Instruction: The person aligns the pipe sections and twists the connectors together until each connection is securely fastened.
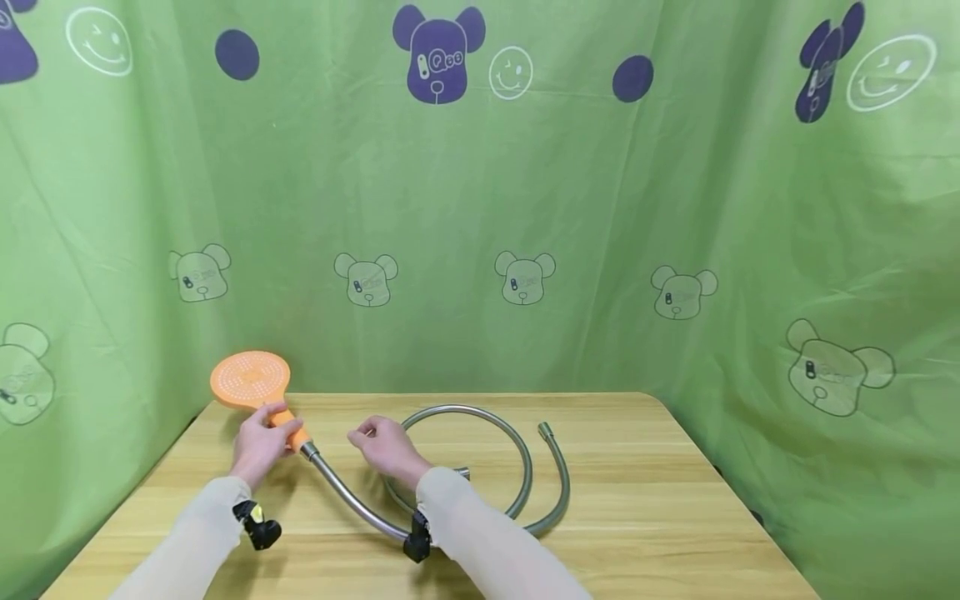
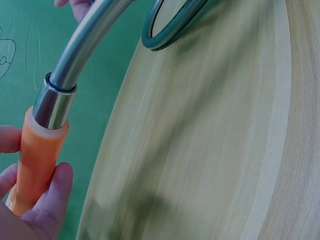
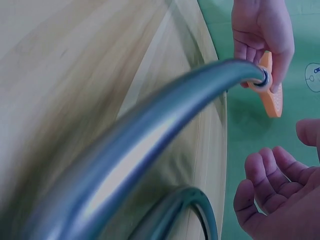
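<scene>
An orange shower head (image 1: 251,380) with a round perforated face is held up at the table's left side. My left hand (image 1: 260,443) grips its orange handle (image 2: 40,155), thumb and fingers on opposite sides. A metal collar (image 2: 54,102) joins the handle to a silver shower hose (image 1: 348,496), which curves down and passes behind my right sleeve. My right hand (image 1: 386,446) hovers right of the handle and holds nothing. In the right wrist view, its fingers (image 3: 270,170) are loosely bent, the thumb standing apart from them.
A wooden table (image 1: 637,508) lies below, with a green patterned curtain (image 1: 585,183) behind and at both sides. The hose loops (image 1: 525,454) near the middle, and a hose end (image 1: 545,430) points backward at right. Another metal end (image 1: 464,473) shows beside my right sleeve.
</scene>
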The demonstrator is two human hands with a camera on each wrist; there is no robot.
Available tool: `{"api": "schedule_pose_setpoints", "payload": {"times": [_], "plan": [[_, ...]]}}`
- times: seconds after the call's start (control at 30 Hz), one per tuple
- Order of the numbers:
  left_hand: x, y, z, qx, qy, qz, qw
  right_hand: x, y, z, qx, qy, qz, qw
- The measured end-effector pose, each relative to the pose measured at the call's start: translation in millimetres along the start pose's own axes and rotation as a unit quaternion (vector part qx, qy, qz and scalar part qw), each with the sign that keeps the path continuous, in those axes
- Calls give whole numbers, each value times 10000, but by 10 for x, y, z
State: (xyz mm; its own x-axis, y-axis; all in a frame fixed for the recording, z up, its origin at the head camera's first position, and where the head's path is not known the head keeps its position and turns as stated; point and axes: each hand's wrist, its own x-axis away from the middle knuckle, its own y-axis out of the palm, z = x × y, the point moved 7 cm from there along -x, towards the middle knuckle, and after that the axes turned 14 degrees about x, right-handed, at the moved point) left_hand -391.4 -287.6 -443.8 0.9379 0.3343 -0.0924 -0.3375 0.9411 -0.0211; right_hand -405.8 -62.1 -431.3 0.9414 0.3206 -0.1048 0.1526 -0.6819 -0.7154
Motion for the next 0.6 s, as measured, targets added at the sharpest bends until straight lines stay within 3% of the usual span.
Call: {"api": "schedule_pose_setpoints", "payload": {"times": [0.6], "plan": [[-4,5,-84,-468,-135,-87,9988,26,-235,250,410,-82,10,9991]]}}
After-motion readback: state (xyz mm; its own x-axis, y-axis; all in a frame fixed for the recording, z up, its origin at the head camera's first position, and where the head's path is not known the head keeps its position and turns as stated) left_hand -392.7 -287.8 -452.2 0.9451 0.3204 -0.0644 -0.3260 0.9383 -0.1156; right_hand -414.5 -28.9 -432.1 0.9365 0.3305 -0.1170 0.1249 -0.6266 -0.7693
